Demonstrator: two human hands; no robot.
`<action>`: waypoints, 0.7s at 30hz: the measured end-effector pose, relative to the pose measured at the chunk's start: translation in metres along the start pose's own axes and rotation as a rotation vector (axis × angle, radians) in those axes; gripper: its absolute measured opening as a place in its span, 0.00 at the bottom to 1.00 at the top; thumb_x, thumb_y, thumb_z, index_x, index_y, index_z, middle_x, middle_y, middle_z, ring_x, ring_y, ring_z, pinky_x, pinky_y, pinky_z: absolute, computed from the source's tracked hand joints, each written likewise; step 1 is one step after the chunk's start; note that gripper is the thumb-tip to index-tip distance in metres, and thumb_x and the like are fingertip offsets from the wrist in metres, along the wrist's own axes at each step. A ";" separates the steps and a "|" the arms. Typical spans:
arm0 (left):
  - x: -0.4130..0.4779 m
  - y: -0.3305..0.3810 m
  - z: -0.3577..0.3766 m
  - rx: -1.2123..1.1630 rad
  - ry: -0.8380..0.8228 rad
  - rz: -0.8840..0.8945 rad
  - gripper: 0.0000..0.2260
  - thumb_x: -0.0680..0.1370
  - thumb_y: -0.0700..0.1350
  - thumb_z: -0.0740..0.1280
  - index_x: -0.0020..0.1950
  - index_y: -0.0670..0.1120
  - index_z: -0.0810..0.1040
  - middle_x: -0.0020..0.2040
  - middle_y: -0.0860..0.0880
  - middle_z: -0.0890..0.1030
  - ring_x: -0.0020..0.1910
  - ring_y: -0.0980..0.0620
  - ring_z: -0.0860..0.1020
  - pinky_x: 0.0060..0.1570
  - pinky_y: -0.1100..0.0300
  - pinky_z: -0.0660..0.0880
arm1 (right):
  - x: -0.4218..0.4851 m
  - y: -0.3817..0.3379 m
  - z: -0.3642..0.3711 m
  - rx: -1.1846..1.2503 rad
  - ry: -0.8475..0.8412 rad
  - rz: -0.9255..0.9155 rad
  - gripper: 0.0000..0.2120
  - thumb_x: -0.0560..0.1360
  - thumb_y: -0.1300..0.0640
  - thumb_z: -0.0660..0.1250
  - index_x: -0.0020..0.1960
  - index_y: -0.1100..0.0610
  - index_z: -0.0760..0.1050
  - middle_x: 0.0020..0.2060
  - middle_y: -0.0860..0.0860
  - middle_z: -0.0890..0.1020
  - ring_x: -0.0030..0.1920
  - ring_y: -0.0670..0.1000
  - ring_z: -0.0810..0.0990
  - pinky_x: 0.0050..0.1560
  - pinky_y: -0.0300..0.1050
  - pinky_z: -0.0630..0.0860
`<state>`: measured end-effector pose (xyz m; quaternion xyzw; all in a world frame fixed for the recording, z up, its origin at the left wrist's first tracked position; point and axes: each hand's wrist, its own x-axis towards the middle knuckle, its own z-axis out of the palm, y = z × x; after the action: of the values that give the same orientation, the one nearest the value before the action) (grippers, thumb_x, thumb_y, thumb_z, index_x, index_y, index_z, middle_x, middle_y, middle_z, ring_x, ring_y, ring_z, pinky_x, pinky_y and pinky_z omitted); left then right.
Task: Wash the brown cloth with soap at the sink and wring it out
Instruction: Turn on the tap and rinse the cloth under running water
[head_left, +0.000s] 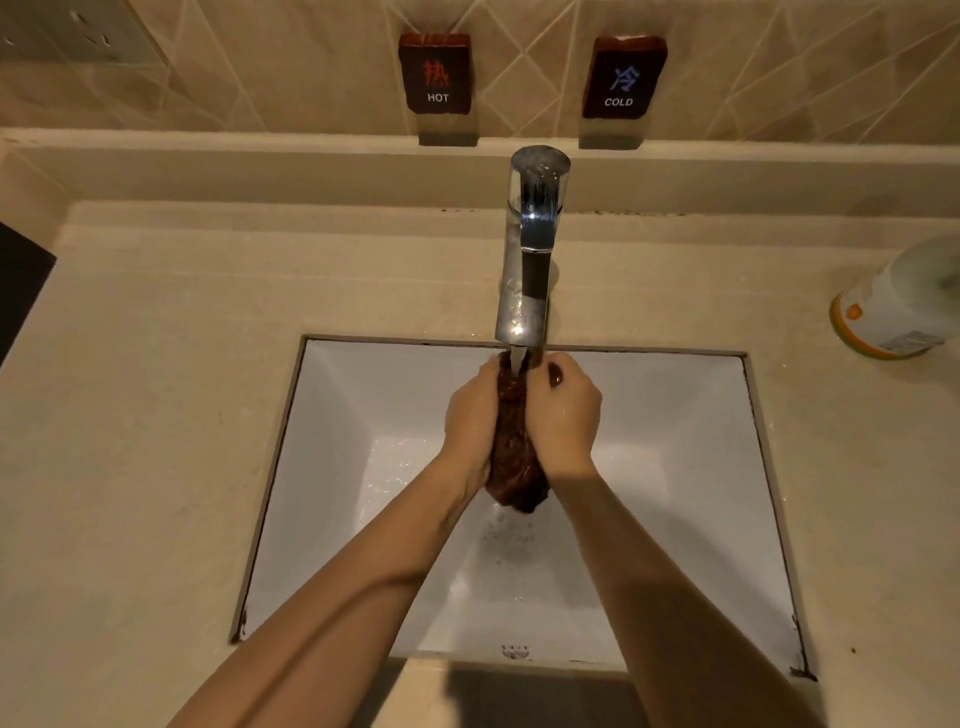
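Centre of frame: both hands pressed together around the brown cloth (511, 452), over the white sink (675, 467). Left hand (470, 421) wraps the cloth from the left side, right hand (563, 415) from the right, fingers curled closed on it. The cloth is bunched into a long dark roll between the palms; its lower end hangs free below the wrists, its upper end pokes out above the knuckles.

Chrome tap (530, 249) stands at upper centre, its spout reaching down the frame to the sink's far edge. A thin stream of water (517, 358) falls from the spout straight onto the top of the cloth. Droplets and a few small bubbles lie on the sink floor below the hands.

Beige counter (156, 415) surrounds the sink. Upper part of frame: tiled wall with two dark signs, one reading HOT (436, 73), the other COLD (621, 78). Right edge of frame: a white bottle (893, 306) with an orange base on the counter, well apart from the hands, blurred.
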<state>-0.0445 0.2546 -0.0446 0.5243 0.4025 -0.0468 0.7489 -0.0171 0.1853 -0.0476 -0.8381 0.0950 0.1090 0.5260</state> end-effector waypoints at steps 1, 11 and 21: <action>0.004 0.003 -0.001 -0.017 0.016 -0.016 0.17 0.78 0.57 0.62 0.41 0.47 0.82 0.41 0.45 0.84 0.44 0.47 0.82 0.50 0.54 0.78 | -0.010 0.000 0.002 0.023 -0.026 0.000 0.14 0.78 0.51 0.59 0.34 0.51 0.72 0.30 0.46 0.76 0.33 0.44 0.75 0.38 0.41 0.71; -0.003 -0.004 0.003 0.024 0.042 -0.025 0.14 0.80 0.50 0.61 0.39 0.45 0.79 0.35 0.47 0.80 0.37 0.50 0.78 0.40 0.58 0.75 | 0.008 -0.004 0.002 0.020 0.049 0.017 0.16 0.78 0.55 0.58 0.32 0.51 0.70 0.29 0.45 0.74 0.31 0.43 0.72 0.37 0.40 0.67; -0.011 -0.010 0.002 0.031 0.004 -0.018 0.14 0.80 0.54 0.60 0.45 0.47 0.81 0.40 0.49 0.83 0.40 0.53 0.80 0.39 0.62 0.77 | 0.018 0.003 0.006 0.113 0.000 0.114 0.19 0.78 0.52 0.58 0.29 0.51 0.72 0.29 0.49 0.77 0.36 0.52 0.77 0.42 0.48 0.74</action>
<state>-0.0557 0.2444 -0.0442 0.5323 0.4081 -0.0586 0.7393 -0.0011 0.1881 -0.0581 -0.8003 0.1484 0.1330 0.5655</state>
